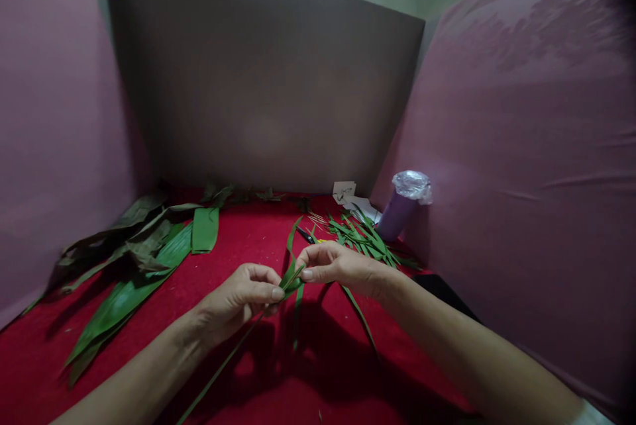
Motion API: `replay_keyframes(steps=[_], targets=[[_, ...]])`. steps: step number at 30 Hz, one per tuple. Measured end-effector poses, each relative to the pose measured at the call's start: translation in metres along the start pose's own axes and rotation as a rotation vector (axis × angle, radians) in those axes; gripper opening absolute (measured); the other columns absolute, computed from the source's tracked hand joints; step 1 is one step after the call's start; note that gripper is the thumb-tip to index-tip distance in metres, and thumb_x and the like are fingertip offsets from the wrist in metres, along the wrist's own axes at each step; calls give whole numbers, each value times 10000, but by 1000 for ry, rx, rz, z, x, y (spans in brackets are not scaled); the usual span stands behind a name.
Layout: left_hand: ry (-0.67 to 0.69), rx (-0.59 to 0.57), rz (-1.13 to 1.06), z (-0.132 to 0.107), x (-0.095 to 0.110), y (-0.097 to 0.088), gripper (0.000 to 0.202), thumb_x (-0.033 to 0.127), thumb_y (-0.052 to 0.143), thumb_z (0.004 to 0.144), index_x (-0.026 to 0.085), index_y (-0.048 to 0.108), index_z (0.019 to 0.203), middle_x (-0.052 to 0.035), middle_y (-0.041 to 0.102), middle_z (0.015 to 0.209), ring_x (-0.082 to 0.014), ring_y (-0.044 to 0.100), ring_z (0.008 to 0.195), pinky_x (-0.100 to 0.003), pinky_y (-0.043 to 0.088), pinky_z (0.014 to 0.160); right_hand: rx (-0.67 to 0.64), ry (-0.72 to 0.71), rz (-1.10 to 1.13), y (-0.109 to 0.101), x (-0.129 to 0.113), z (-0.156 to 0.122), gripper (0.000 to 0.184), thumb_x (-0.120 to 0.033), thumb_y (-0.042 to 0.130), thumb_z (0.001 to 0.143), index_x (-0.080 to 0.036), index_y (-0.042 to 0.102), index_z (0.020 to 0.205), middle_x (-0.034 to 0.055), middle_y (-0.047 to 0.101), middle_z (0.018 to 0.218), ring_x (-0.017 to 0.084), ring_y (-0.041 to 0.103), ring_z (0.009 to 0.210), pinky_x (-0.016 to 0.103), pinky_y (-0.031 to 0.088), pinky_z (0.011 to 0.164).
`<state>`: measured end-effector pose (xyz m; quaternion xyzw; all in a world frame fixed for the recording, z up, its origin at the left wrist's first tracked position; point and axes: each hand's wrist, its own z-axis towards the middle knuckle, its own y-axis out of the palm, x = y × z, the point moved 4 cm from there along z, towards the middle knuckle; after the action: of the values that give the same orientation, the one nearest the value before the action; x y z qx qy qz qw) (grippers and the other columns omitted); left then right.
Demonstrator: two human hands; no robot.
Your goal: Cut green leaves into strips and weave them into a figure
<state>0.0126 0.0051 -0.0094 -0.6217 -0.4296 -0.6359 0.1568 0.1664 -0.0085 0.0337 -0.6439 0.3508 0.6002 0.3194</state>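
Between both hands, above the red cloth, is a folded green leaf strip with long loose ends. One end stands up, others hang down, and a thin one trails toward the lower left. My left hand pinches its lower left side between thumb and fingers. From the right, my right hand grips the strip's upper part with thumb and forefinger. The fingertips hide part of the fold. Just behind my right hand lies a dark-handled tool, partly covered, its kind unclear.
Large green leaves and withered ones lie at the left on the red cloth. Cut leaf strips are piled at the right, beside a purple container topped with clear plastic. White papers lie behind. Pink side walls and a grey panel enclose the space.
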Motion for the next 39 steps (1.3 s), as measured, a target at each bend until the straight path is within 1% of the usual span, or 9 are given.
replay_keyframes(steps=[4,14,20,25,28,31,34,37,39], targets=[[-5,4,-6,-2,0,1,80,154,728,533,128,652,541,9,584,461,-70,477,447,-192,332,481,5,19,8,4,-2,0,229,-298,745,648,-148,595,736,-28,575,674,100,508,638,263,365,695],[-23,24,28,0,2,2,83,159,731,520,133,653,531,9,589,454,-75,475,440,-198,324,481,7,9,76,6,2,2,164,-220,724,647,-143,595,712,-22,597,685,90,522,638,240,362,669],[-19,4,31,-1,2,2,69,158,718,536,130,656,537,3,598,465,-74,478,452,-195,318,485,10,-9,111,3,8,3,207,-258,723,653,-135,572,723,-28,561,655,83,483,604,225,334,624],[-16,21,40,-1,1,1,79,162,719,531,125,650,535,0,587,451,-73,457,435,-196,302,467,19,-31,94,-1,9,3,208,-270,712,671,-138,551,675,-63,482,583,57,361,507,204,264,520],[-11,17,33,-1,0,-1,91,167,729,529,127,647,535,0,586,455,-76,460,437,-201,316,473,42,-52,71,-5,9,2,225,-287,706,681,-143,538,643,-57,482,591,64,380,528,207,289,545],[-3,13,18,0,-2,-2,95,164,735,535,127,647,534,3,578,455,-78,469,445,-199,324,478,98,-65,31,-13,10,-1,236,-325,675,716,-143,542,647,-6,569,693,83,447,591,221,326,579],[4,9,9,0,-2,-2,99,161,744,539,129,651,543,8,577,465,-78,476,451,-198,327,480,197,-69,-31,-29,11,-4,253,-374,622,758,-137,571,682,35,610,762,97,481,612,234,350,586],[1,10,1,1,-4,-4,107,164,751,544,133,648,551,12,573,476,-78,474,454,-200,334,487,335,-78,-115,-52,12,-8,243,-373,620,748,-141,585,684,27,611,741,101,487,602,238,364,590],[9,14,-3,1,-5,-5,105,161,749,557,136,648,560,15,571,482,-79,471,458,-202,333,490,453,-89,-190,-66,10,-11,229,-336,648,713,-147,570,611,-8,569,630,96,451,552,233,347,556]])
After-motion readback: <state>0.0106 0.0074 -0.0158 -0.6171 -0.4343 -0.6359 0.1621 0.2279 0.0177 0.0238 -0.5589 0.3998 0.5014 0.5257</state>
